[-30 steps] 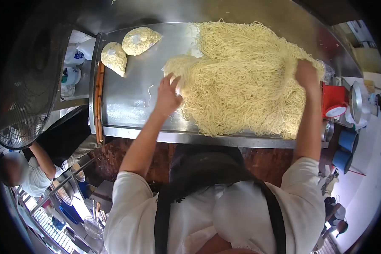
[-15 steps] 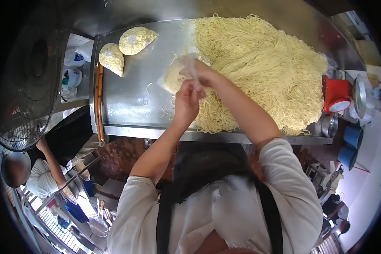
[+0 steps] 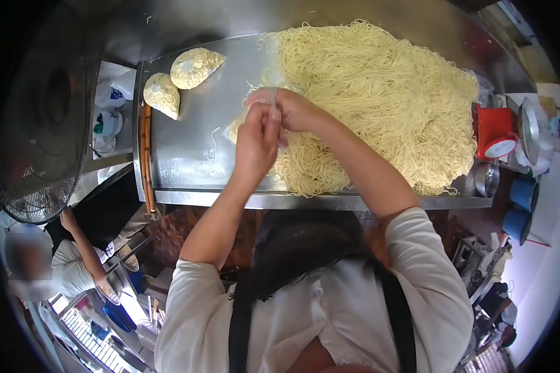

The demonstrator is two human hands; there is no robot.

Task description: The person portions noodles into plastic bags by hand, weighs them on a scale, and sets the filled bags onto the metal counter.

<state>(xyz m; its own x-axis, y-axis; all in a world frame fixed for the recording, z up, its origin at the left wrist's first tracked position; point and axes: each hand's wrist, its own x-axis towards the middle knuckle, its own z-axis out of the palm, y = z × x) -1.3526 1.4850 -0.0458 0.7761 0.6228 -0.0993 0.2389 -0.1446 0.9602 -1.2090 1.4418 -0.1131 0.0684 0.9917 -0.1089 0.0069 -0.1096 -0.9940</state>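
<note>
A clear plastic bag of noodles (image 3: pixel 232 129) is on the metal table, mostly hidden behind my hands. My left hand (image 3: pixel 257 133) is closed with its thumb pressed on the gathered plastic at the bag's neck. Beside it, my right hand (image 3: pixel 292 110) grips the same plastic, with a strip of it standing up between the two hands. To the right spreads a large pile of loose yellow noodles (image 3: pixel 379 112). Two closed bags, one filled noodle bag (image 3: pixel 196 67) and another noodle bag (image 3: pixel 162 96), lie at the far left of the table.
A bamboo pole (image 3: pixel 147 155) runs along the left end of the metal table (image 3: pixel 186 143). At the right stand a red scale (image 3: pixel 496 132) and a metal bowl (image 3: pixel 486 179). A large fan (image 3: pixel 40 124) is at the left, with another person (image 3: pixel 74 261) below it.
Both hands have come closer together, the left shifting slightly left. The bag has dropped partly out of sight behind them. The camera view has shifted slightly.
</note>
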